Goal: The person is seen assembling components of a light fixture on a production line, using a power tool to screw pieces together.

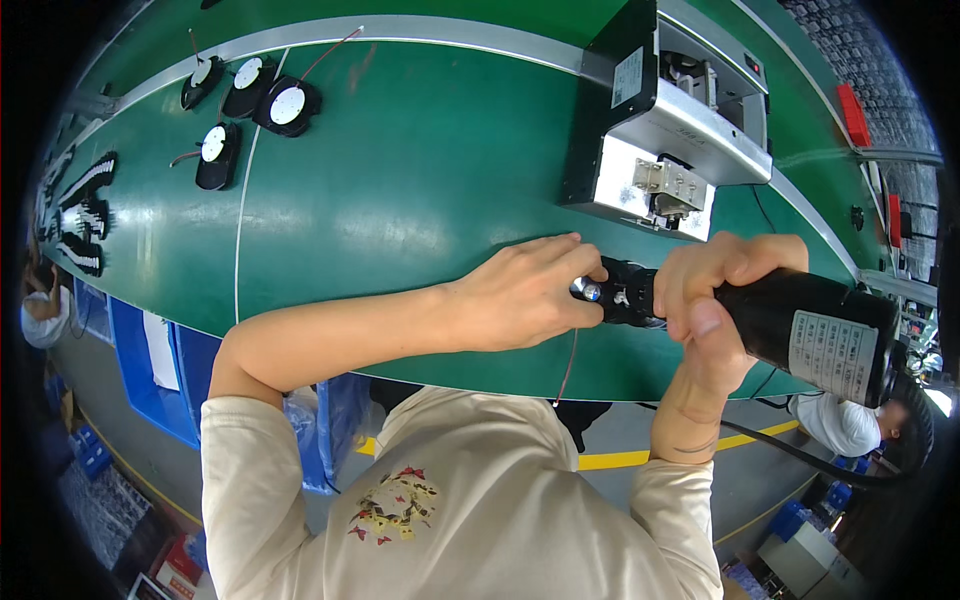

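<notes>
At the near edge of the green desk (400,200), the left hand (520,295) is pinching a small black part (625,300) with its grip closed, while the right hand (715,300), grip wrapped tight, is pressing a black power screwdriver (810,330) against it. Beyond them, a grey machine (670,110) is sitting.

A pale grey rectangular label (832,354) is wrapping around the black cylindrical tool body at about four o'clock, dark print covering it. A second small whitish rectangular label (627,77) is sitting on the black side panel of the metal machine at about one o'clock. Round white sticker discs (287,104) are showing on the black fan units at about eleven o'clock. No screens or signs are appearing.
</notes>
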{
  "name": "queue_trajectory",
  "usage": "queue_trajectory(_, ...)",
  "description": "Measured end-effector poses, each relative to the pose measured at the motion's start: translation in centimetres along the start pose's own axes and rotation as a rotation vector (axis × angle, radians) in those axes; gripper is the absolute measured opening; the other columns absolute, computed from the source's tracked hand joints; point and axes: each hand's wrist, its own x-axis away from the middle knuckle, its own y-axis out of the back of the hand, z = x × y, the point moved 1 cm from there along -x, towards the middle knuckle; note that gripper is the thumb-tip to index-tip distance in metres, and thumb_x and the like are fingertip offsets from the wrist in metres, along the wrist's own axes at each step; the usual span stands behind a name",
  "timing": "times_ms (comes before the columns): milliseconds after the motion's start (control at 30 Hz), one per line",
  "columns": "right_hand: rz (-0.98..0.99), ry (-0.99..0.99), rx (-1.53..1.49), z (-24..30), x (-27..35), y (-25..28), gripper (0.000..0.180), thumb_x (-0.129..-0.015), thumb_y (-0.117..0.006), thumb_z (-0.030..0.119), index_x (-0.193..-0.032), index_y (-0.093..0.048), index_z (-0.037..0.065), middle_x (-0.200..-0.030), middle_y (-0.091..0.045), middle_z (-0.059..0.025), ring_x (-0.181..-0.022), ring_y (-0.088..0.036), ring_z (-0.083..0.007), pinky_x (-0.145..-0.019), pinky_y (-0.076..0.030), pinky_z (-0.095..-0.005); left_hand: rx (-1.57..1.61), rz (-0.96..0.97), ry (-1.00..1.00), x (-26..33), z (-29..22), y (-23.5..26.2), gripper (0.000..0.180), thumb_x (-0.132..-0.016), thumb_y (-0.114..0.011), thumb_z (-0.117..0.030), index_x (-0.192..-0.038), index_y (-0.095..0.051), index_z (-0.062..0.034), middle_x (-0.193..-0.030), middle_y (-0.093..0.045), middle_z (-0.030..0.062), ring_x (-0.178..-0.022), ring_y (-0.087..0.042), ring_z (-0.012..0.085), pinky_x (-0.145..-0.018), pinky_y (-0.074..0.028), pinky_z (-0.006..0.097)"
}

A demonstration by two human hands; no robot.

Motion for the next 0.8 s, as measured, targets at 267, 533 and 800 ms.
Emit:
queue_trajectory(267, -0.097, 0.190, -0.209, 3.1, -3.3, 2.5, 0.041, -0.086, -0.058, 0.011, -0.125, -0.045, 0.009, -0.067, -0.042, -0.0005, -0.052, -0.044, -0.0120, -0.055, -0.040, -0.0302, -0.073, 0.017, -0.045, 0.0, 0.4, 0.2, 0.016, -0.075, -0.075, -0.016, -0.090, -0.071, -0.0139, -0.108, -0.060, 0.0111, -0.107, -0.063, 0.0324, -0.097, -0.055, 0.045)
queue_trajectory(533, -0.163, 0.201, -0.063, 1.5, -5.8, 2.7, 0.043, -0.084, -0.053, 0.007, -0.127, -0.049, 0.005, -0.070, -0.045, -0.0035, -0.049, -0.040, -0.0121, -0.051, -0.040, -0.0320, -0.055, -0.004, -0.045, -0.3, 0.1, 0.4, 0.018, -0.074, -0.078, -0.015, -0.091, -0.072, -0.0149, -0.107, -0.060, 0.0092, -0.108, -0.063, 0.0305, -0.096, -0.055, 0.044)
queue_trajectory(800, -0.108, 0.239, 0.069, 1.6, -5.8, 2.5, 0.041, -0.082, -0.053, 0.007, -0.122, -0.050, 0.006, -0.068, -0.043, -0.0029, -0.046, -0.039, -0.0114, -0.049, -0.040, -0.0328, -0.044, -0.022, -0.038, 0.0, 0.3, 0.2, 0.016, -0.074, -0.076, -0.015, -0.089, -0.071, -0.0138, -0.111, -0.058, 0.0099, -0.105, -0.062, 0.0322, -0.093, -0.056, 0.043)
